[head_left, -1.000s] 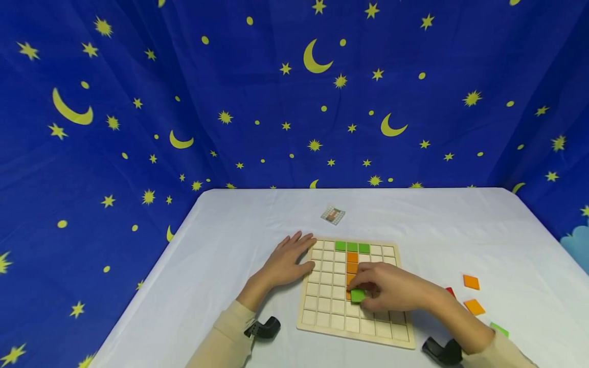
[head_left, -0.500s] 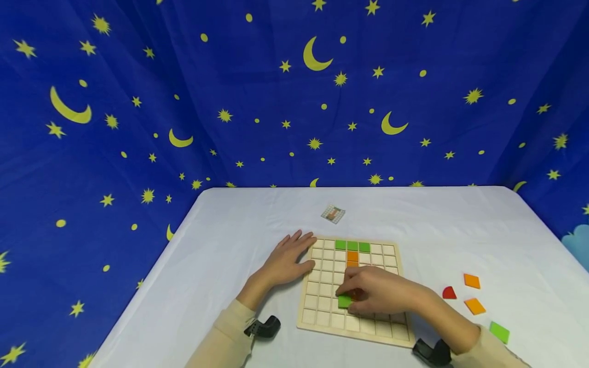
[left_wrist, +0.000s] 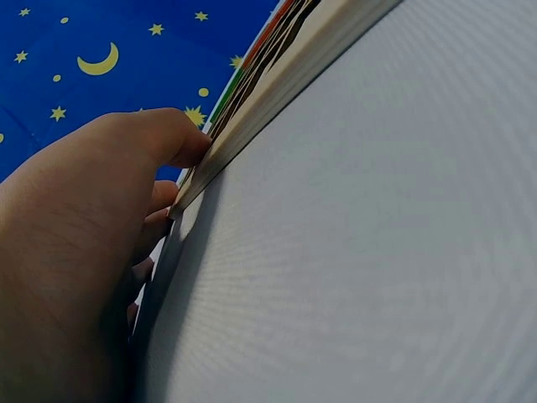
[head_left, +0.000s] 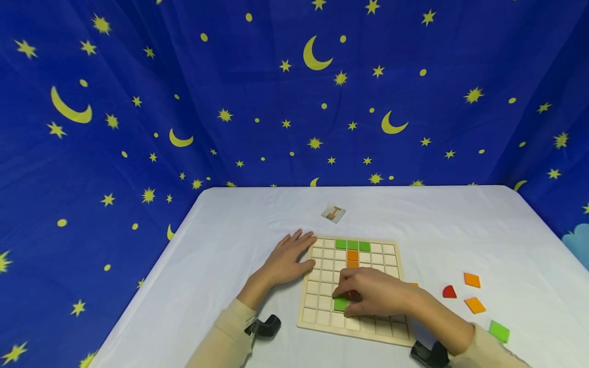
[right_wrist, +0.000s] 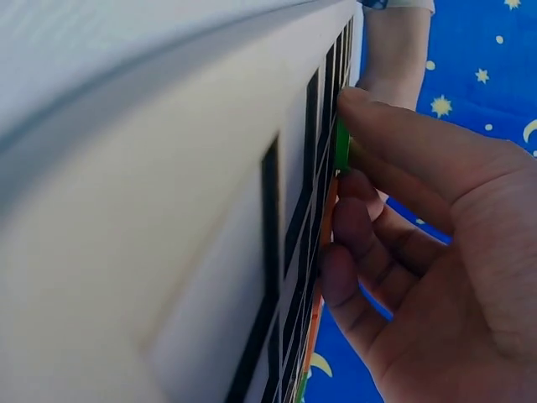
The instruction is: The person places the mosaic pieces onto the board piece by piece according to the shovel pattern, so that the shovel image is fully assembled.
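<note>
My right hand (head_left: 375,292) pinches a green square tile (head_left: 340,305) between thumb and fingers, low over the wooden grid board (head_left: 323,302). In the right wrist view the green tile (right_wrist: 341,144) stands at the board's surface; whether it sits fully in a cell I cannot tell. My left hand (head_left: 286,259) rests with spread fingers at the board's upper left edge, its thumb (left_wrist: 185,141) touching the frame. Three green tiles (head_left: 352,245) fill part of the far row. Orange tiles (head_left: 352,255) run down from the middle one, the lower ones hidden by my right hand.
Right of the board lie a red quarter-round piece (head_left: 449,292), orange tiles (head_left: 475,305), and a green tile (head_left: 499,331). Another orange tile (head_left: 414,284) shows partly behind my right wrist. A small pattern card (head_left: 333,213) lies beyond the board on the white cloth (head_left: 257,214).
My right hand has moved left and slightly nearer, carrying the green tile from beside the orange column to its left. The left hand stays put. More loose pieces show behind the right arm.
</note>
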A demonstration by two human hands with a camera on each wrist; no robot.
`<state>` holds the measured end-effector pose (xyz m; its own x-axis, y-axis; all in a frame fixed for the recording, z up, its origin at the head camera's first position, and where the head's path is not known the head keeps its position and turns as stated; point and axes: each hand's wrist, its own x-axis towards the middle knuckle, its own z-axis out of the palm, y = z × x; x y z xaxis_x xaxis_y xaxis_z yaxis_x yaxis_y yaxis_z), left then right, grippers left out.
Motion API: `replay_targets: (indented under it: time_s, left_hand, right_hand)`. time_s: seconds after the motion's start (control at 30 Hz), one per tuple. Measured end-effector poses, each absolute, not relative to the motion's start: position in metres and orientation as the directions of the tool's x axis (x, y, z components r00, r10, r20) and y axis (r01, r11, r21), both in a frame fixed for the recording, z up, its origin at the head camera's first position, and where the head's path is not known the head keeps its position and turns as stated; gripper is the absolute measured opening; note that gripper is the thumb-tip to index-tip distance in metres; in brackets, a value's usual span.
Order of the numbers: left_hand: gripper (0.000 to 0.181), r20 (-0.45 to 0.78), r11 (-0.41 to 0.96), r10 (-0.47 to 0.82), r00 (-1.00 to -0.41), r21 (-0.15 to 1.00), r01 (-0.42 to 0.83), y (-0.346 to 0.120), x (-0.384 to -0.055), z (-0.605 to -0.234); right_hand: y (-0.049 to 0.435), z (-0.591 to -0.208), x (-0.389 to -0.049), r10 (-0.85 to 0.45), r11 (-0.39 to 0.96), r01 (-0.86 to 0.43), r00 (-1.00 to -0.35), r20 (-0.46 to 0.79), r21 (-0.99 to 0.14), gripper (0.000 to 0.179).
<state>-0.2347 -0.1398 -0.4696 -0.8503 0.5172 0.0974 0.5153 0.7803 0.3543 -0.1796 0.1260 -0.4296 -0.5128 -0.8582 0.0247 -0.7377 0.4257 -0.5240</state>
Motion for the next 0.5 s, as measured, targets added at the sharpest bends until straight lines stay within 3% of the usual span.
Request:
replay_targets:
  time_s: [0.5]
  left_hand:
    - [0.063,0.097,0.776,0.520,-0.848,0.361,0.517,-0.1398,-0.2375,-0.4718]
  right_hand:
    - [0.1260,-0.4310,-0.1803,-0.839,0.456,-0.726,-0.544,0.024,-0.514,0.036]
